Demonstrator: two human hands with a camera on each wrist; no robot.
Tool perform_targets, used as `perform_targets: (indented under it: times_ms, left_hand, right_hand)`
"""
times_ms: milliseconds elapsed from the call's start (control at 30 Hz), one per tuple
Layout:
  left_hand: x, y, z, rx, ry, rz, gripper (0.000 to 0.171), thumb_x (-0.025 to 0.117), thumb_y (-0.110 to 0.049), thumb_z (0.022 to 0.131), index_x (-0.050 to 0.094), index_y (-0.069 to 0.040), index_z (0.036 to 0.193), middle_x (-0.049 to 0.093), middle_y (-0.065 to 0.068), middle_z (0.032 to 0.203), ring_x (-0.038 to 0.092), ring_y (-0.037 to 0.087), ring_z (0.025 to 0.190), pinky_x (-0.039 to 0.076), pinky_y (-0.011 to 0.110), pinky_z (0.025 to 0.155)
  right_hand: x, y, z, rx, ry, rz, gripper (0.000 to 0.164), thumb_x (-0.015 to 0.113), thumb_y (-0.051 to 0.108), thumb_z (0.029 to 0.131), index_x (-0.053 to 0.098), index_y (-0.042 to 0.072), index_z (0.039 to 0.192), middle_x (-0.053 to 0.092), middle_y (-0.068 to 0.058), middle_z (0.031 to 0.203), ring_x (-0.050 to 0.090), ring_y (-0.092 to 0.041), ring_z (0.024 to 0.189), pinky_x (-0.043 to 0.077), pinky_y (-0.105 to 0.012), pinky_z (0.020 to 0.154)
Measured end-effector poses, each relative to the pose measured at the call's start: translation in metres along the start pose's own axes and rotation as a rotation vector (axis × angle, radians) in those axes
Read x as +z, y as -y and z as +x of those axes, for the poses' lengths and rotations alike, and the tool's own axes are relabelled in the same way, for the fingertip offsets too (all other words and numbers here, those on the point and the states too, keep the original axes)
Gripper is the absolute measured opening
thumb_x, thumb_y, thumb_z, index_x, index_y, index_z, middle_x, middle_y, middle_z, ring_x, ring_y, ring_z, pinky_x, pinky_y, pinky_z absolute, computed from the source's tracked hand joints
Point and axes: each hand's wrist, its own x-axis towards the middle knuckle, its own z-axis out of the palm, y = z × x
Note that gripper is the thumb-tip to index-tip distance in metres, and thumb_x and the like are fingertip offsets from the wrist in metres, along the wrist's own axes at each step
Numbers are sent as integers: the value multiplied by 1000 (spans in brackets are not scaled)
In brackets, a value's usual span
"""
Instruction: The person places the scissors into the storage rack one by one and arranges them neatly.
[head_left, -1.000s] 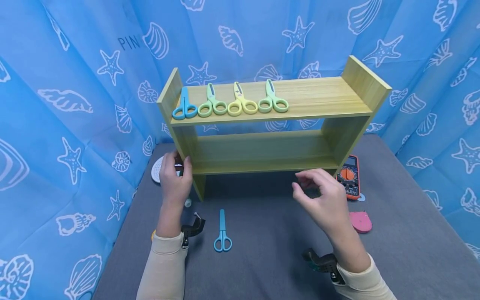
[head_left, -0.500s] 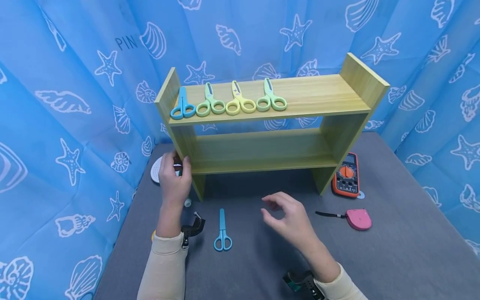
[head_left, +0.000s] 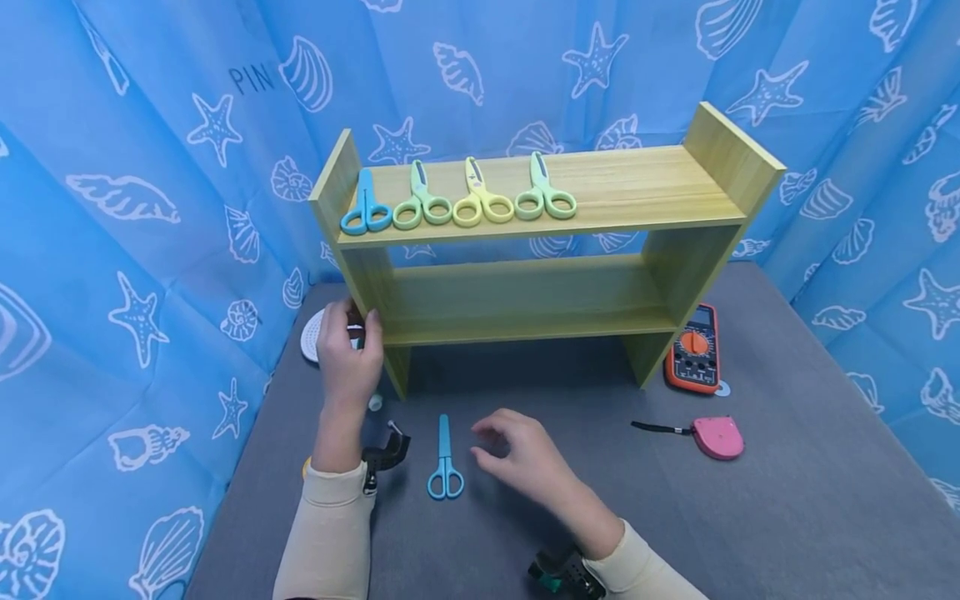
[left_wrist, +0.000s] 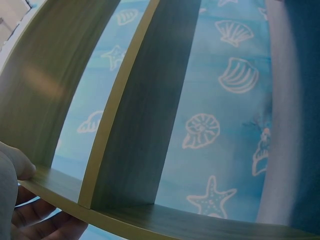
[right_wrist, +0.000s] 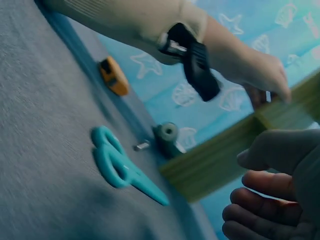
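Note:
A two-tier wooden shelf (head_left: 637, 183) stands on the grey table. My left hand (head_left: 351, 354) grips its left side panel, the thumb (left_wrist: 19, 162) in front and the other fingers wrapped behind. Blue scissors (head_left: 445, 446) lie on the table before the shelf, blades pointing away from me. Just to their right hovers my right hand (head_left: 525, 458), fingers loosely bent and holding nothing. On the top board, a row runs from the left: blue scissors (head_left: 365, 190), green scissors (head_left: 419, 190), yellow scissors (head_left: 477, 196) and light green scissors (head_left: 541, 190).
Right of the shelf lie an orange multimeter (head_left: 694, 354) and a pink tape measure (head_left: 717, 438) with a black strap. A white round object (head_left: 310, 337) is partly hidden behind my left hand. An orange and black object (right_wrist: 115, 76) sits near my left forearm. Blue curtains (head_left: 187, 292) surround the table.
My right hand has moved left and toward me, from near the shelf's right side to beside the blue scissors on the table. My left hand keeps its grip on the panel.

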Motion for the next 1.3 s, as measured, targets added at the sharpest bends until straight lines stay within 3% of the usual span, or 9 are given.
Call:
perform_targets:
  times_ms: [300,500,667,1033,1300]
  left_hand:
    - [0,-2,2,-12,4,5,21,63,-7,100,61,9,114,58,20,98,63,29,87,55,34,69]
    - [-1,-2,2,-9,4,2,20,62,-7,100,61,8,114,59,20,98,63,29,87,56,38,68]
    - [-1,-2,3,-9,15,4,21,62,-8,101,61,8,114,59,19,98,63,28,87,56,38,69]
    - [-2,-1,2,-12,15,6,22,62,-8,101,60,9,115,57,21,98,62,30,87,56,40,69]
    - [-1,-3,0,-12,11,-7,20,62,-6,100,61,8,114,58,20,97,62,29,86,55,33,69]
  right_hand:
    - [35,2,12,19,141,-141,17,76,16,92,78,5,105,70,0,97,65,-11,87,57,-28,74]
    - [52,5,13,58,200,-242,17,78,19,88,79,7,101,63,5,86,54,-6,74,49,-23,63]
    - [60,5,12,111,203,-251,15,79,18,86,75,9,96,55,9,75,47,-4,63,42,-21,53]
    - [57,2,9,152,205,-240,11,78,9,82,67,12,82,48,9,64,42,-6,56,38,-22,48]
    - [33,7,-2,166,201,-157,13,74,2,78,75,6,90,63,5,75,56,-4,67,48,-23,58]
